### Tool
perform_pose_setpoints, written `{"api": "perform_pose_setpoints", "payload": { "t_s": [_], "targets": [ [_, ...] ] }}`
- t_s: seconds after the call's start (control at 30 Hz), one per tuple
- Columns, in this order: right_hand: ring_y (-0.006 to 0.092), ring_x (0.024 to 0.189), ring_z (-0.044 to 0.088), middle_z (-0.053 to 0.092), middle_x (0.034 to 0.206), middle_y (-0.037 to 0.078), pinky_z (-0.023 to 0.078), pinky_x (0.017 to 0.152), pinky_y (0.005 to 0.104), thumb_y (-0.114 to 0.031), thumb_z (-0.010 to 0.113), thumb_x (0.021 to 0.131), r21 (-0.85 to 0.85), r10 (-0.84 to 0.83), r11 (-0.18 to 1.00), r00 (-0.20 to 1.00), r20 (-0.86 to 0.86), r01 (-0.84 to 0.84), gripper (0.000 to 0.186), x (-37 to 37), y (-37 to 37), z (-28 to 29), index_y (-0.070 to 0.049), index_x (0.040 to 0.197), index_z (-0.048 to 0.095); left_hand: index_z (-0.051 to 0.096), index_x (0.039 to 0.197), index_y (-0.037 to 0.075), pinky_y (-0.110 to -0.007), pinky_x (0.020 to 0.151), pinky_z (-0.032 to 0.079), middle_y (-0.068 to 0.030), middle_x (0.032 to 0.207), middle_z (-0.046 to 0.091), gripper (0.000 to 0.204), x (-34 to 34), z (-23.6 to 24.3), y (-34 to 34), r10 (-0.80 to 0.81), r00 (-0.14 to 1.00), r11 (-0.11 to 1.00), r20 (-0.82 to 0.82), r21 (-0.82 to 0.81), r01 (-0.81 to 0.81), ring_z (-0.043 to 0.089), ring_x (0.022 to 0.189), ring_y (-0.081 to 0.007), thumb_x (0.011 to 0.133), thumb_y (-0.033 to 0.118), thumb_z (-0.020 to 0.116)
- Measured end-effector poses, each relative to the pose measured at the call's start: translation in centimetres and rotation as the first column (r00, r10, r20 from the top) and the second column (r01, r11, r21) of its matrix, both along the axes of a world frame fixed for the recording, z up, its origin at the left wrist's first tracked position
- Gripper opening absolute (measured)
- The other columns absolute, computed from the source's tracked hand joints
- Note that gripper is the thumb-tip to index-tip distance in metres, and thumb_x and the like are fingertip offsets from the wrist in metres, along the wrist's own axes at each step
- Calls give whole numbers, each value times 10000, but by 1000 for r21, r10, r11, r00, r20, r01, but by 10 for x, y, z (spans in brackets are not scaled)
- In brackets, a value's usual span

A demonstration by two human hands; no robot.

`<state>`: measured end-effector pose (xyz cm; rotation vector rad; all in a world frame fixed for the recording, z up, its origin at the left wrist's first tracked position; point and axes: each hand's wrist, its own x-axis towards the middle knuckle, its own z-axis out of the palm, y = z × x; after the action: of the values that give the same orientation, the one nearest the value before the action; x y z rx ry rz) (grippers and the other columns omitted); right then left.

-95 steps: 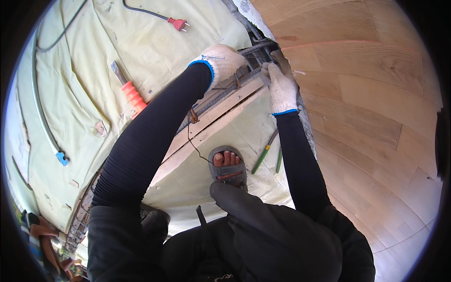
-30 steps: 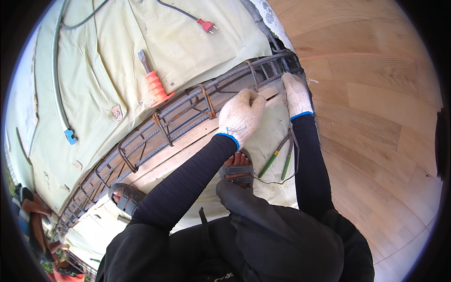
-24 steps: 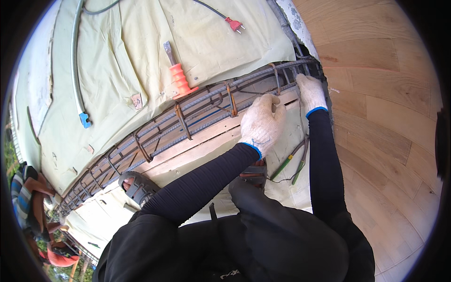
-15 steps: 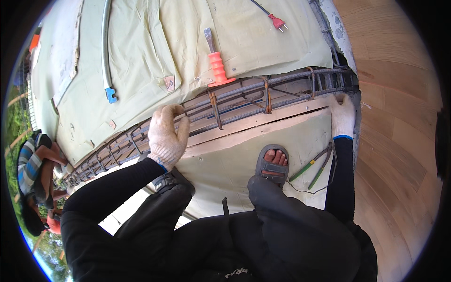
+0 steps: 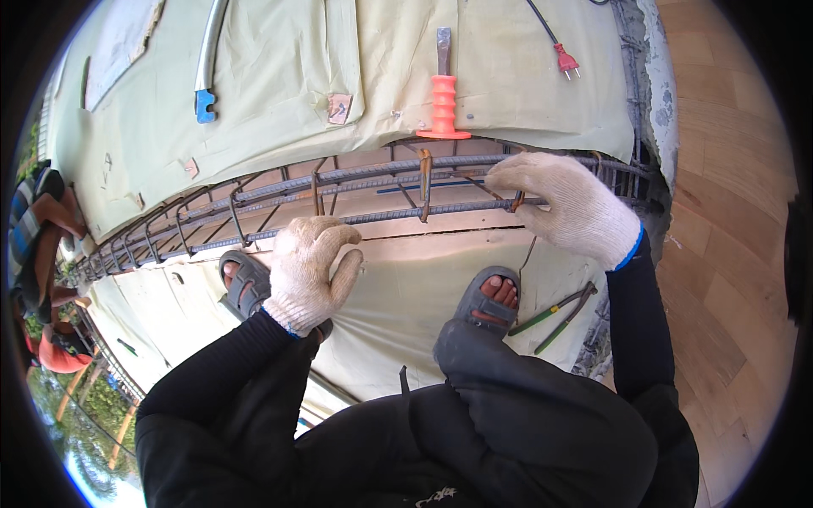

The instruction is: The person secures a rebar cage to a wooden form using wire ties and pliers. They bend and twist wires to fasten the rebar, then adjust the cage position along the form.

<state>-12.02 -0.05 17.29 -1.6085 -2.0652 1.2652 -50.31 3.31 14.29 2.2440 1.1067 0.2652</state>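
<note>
A long rebar cage (image 5: 292, 184) of ribbed bars and rusty stirrups runs across in front of me. My right hand (image 5: 576, 207), in a white knit glove, reaches over its bars, fingers and thumb closing around a stirrup (image 5: 517, 201). A thin dark wire (image 5: 527, 258) hangs from beneath that hand toward my foot; its upper end is hidden by the glove. Short of the cage's near bar, my gloved left hand (image 5: 309, 271) hovers with loosely bent fingers, its thumb apart and nothing visible in it. Green-handled pincers (image 5: 555, 311) lie beside my right foot.
Beyond the cage, pale sheeting (image 5: 271, 110) carries an orange-handled chisel (image 5: 444, 106), a metal tube with a blue end (image 5: 206, 100) and a red plug (image 5: 566, 61) on its cord. Wood-look flooring (image 5: 720, 212) lies at right. Another person (image 5: 38, 229) sits at the far left.
My right hand has moved left from the cage's right end to a stirrup, and the wire has shifted with it. My left hand has drawn back nearer to me. The view has shifted.
</note>
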Motion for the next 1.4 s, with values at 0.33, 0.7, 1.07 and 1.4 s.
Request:
{"api": "perform_pose_setpoints", "payload": {
  "t_s": [0.33,0.7,1.07,1.4],
  "targets": [
    [403,1112,684,686,1185,258,554,932,503,-135,550,992,-156,663,721,608,437,-675,287,-74,29,-145,24,1195,676,708,1194,41,-506,945,526,-193,1138,716,276,-66,-9,50,136,982,991,-129,20,-135,665,1077,-410,948,104,600],
    [435,1450,470,519,1539,271,372,1214,455,-422,553,1039,-509,238,852,958,163,-124,609,-96,44,-217,-46,1517,525,707,1066,64,-499,924,511,-154,1028,699,158,-112,-16,49,412,904,900,116,100,-423,654,1016,-383,938,134,647],
    [372,1384,542,564,1462,194,332,1215,523,-296,537,1030,-164,641,761,684,348,-628,342,-50,18,-231,-134,1325,597,722,1179,40,-502,1008,499,-199,1179,718,297,-184,-16,73,263,880,959,-396,4,-284,648,1147,-400,966,180,570],
    [440,1061,710,653,1350,234,576,920,514,-264,449,1094,-418,403,880,823,400,-227,401,-60,27,-138,-2,1354,606,681,1152,5,-548,889,500,-210,959,678,313,-154,-33,97,27,867,969,-498,-200,-145,644,984,-447,976,238,566]
  ]
}}
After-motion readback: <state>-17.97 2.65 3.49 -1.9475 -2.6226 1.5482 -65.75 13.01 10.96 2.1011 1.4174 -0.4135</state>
